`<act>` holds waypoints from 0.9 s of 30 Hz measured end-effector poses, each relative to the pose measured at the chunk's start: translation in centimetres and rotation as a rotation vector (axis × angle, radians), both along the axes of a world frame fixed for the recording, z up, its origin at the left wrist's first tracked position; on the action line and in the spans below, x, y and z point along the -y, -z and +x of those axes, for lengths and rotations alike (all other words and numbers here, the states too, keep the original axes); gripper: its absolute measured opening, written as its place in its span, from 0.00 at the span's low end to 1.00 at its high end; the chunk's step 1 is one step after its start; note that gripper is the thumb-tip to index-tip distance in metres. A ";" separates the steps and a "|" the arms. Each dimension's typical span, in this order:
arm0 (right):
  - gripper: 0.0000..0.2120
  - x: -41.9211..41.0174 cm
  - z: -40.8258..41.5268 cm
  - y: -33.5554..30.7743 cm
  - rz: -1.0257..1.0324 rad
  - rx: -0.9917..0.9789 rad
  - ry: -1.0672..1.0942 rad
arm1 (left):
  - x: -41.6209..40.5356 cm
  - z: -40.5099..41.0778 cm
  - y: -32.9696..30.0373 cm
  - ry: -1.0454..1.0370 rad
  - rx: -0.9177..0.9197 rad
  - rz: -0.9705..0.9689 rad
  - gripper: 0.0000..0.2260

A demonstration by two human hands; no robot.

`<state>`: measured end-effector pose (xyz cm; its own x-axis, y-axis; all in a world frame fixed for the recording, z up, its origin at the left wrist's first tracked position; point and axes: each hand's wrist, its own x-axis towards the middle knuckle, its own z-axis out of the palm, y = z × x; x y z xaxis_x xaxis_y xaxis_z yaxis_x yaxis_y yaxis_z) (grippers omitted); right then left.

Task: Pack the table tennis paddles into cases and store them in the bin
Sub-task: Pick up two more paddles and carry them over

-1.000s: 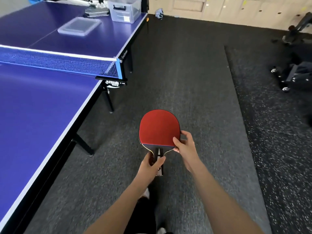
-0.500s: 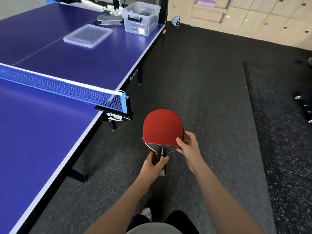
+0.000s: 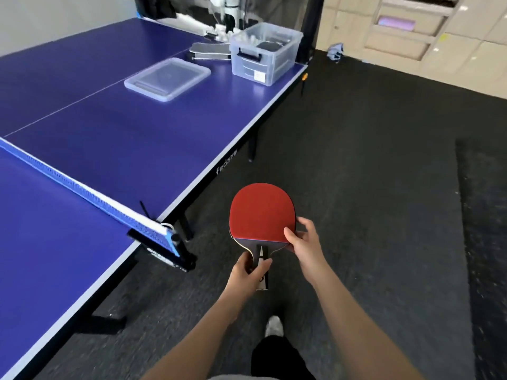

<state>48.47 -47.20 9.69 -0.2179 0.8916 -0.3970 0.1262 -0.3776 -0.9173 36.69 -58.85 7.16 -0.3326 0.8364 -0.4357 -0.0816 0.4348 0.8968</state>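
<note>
I hold a red table tennis paddle [image 3: 262,211] in front of me above the dark floor. My left hand [image 3: 248,271] grips its handle from below. My right hand [image 3: 303,241] pinches the lower right edge of the blade. A clear plastic bin [image 3: 264,54] stands at the far right corner of the blue table [image 3: 131,133], with a dark paddle and white balls inside. Its clear lid [image 3: 167,78] lies flat to the left of it. Grey paddle cases [image 3: 210,50] lie behind the lid, next to the bin.
The net [image 3: 82,187] and its black clamp [image 3: 170,250] jut out at the table's edge to my left. Dark rubber flooring [image 3: 370,174] stretches ahead on the right of the table. Beige cabinets [image 3: 411,31] line the far wall. My foot [image 3: 274,326] shows below.
I have walked forward alongside the table: the net post has slid from ahead to my left and the bin, lid and cases are closer. Both hands keep their hold on the paddle.
</note>
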 end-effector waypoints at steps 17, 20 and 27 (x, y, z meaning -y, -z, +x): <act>0.19 -21.7 -15.2 -0.5 0.021 0.053 -0.467 | -17.6 -8.2 -0.1 -0.508 0.121 0.075 0.12; 0.18 -23.9 -20.5 0.3 0.033 0.066 -0.541 | -19.5 -11.8 0.7 -0.593 0.123 0.109 0.11; 0.19 -27.5 -32.0 2.0 0.025 0.173 -0.726 | -22.6 -20.0 1.7 -0.756 0.114 0.061 0.10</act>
<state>16.46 -19.72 7.65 -0.6918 0.5563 -0.4604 0.4790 -0.1237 -0.8691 16.65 -36.28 5.49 -0.7794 0.4228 -0.4623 -0.4306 0.1744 0.8855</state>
